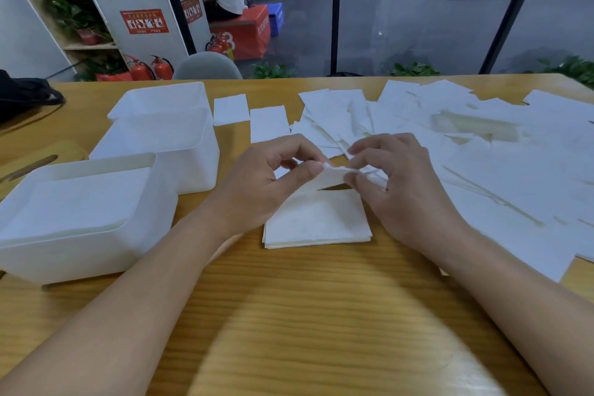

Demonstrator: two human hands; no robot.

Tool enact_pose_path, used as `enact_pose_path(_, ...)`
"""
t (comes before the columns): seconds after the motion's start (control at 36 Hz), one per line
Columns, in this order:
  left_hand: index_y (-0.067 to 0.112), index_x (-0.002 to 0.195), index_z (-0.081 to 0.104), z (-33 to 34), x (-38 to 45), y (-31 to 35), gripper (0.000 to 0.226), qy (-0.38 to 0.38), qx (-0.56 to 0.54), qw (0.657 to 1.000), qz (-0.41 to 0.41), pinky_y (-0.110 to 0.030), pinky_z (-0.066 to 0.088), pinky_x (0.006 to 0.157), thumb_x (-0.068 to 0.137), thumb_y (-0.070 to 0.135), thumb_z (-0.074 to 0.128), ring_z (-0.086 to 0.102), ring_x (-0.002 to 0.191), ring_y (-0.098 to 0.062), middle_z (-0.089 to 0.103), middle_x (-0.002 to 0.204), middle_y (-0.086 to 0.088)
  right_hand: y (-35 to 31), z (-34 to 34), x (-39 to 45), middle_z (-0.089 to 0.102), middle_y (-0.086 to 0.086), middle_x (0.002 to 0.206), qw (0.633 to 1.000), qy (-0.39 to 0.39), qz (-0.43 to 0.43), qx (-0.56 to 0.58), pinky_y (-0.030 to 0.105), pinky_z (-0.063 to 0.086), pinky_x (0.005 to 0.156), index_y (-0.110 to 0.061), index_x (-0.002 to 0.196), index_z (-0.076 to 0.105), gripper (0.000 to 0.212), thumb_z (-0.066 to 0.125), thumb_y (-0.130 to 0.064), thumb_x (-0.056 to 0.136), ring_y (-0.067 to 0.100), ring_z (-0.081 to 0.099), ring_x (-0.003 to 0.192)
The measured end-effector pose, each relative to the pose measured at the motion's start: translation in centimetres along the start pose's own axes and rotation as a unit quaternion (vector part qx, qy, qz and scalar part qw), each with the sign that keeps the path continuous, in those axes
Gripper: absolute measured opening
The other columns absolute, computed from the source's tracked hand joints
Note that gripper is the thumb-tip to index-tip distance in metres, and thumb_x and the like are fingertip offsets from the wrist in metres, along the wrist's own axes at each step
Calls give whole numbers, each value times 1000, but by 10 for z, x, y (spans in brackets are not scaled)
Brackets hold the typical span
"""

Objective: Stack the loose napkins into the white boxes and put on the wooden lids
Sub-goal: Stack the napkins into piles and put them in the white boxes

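Note:
A small stack of folded white napkins [316, 220] lies on the wooden table [305, 315] in front of me. My left hand [266, 183] and my right hand [398, 183] both pinch the far edge of its top napkin [334, 175] and lift it slightly. Many loose napkins [482, 151] are spread over the right half of the table. Three white boxes stand at the left: the near box [80, 231] holds a layer of napkins, a middle box [180, 151] sits behind it, and a far box [160, 100] is beyond that. A wooden lid [32, 161] lies at the far left.
Two single folded napkins [231, 109] [269, 124] lie between the boxes and the loose pile. A black bag [22, 96] rests on the table's far left corner. A grey chair back [207, 66] stands beyond the far edge.

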State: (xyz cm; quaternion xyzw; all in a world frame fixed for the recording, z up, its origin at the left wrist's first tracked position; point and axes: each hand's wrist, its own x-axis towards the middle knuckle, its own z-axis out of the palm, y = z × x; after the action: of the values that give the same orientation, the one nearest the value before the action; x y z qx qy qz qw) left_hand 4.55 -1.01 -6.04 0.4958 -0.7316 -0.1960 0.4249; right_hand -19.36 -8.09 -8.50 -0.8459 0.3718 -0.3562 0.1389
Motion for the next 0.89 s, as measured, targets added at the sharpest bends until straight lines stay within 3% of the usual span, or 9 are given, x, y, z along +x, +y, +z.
enact_pose_path(0.06, 17, 112, 74, -1, -2, -1, 11, -4, 1, 1000, 4, -43, 58, 95, 104, 25, 73, 70, 112, -29, 76, 110, 3, 0, -1, 1, 66, -21, 120, 1000, -2, -1, -2, 34, 28, 106, -34, 100, 73, 4, 72, -31, 102, 12, 47, 123)
enact_pose_path(0.17, 30, 131, 71, 0, -4, 2, 44, -10, 44, 999, -1, -38, 57, 92, 91, 44, 86, 69, 114, -24, 74, 116, 11, -4, -1, 1, 67, -16, 101, 999, -8, -29, -32, 29, 26, 106, -29, 101, 71, 4, 68, -28, 104, 11, 50, 112)
enact_pose_path(0.31, 24, 108, 83, 3, -2, -1, 9, 27, 100, 994, 40, -43, 57, 78, 101, 28, 78, 70, 93, -22, 77, 97, 12, -13, -3, -2, 70, -11, 94, 999, -26, -27, 0, 9, 24, 105, -26, 102, 69, 7, 65, -31, 105, 9, 47, 108)
enact_pose_path(0.42, 22, 102, 83, -4, -1, -4, 6, 101, 43, 994, 12, -43, 58, 79, 102, 25, 78, 72, 92, -25, 79, 95, 7, -13, -8, -2, 72, -18, 101, 995, -5, 22, 94, 13, 40, 75, -33, 111, 69, 9, 71, -30, 103, 1, 63, 92)
enact_pose_path(0.5, 18, 97, 82, -9, 1, -5, 7, 114, -5, 993, -18, -43, 56, 71, 102, 22, 78, 71, 80, -21, 78, 87, 2, -10, -12, 0, 73, -12, 95, 984, 40, 48, 169, 20, 51, 76, -35, 113, 71, 14, 74, -27, 102, 12, 69, 92)
enact_pose_path(0.56, 14, 92, 79, -13, 2, -6, 11, 85, -16, 995, -46, -35, 51, 63, 102, 18, 78, 65, 69, -17, 74, 77, 1, -8, -12, 2, 71, -13, 89, 974, 53, 77, 207, 27, 54, 69, -35, 114, 72, 14, 75, -28, 102, 12, 67, 79)
enact_pose_path(0.64, 12, 89, 75, -18, 2, -6, 15, 23, -11, 996, -89, -34, 55, 63, 103, 19, 76, 62, 60, -18, 67, 67, -7, -5, -10, 3, 63, -15, 83, 966, 52, 105, 230, 19, 45, 60, -35, 117, 71, 18, 77, -28, 101, 7, 52, 61)
enact_pose_path(0.75, 23, 97, 70, -25, 1, -6, 8, -42, 18, 986, -162, -38, 49, 66, 104, 25, 73, 52, 55, -19, 50, 56, -2, -2, -6, 1, 66, -9, 84, 967, 19, 134, 214, 16, 43, 58, -38, 123, 66, 29, 79, -29, 98, 7, 58, 58)
enact_pose_path(0.89, 33, 109, 64, -31, 2, -4, 6, -101, 55, 972, -205, -34, 44, 67, 106, 31, 69, 48, 54, -14, 58, 56, 5, -5, -1, -4, 67, -13, 106, 984, -35, 127, 120, 15, 46, 63, -41, 140, 56, 52, 80, -26, 97, 9, 64, 63)
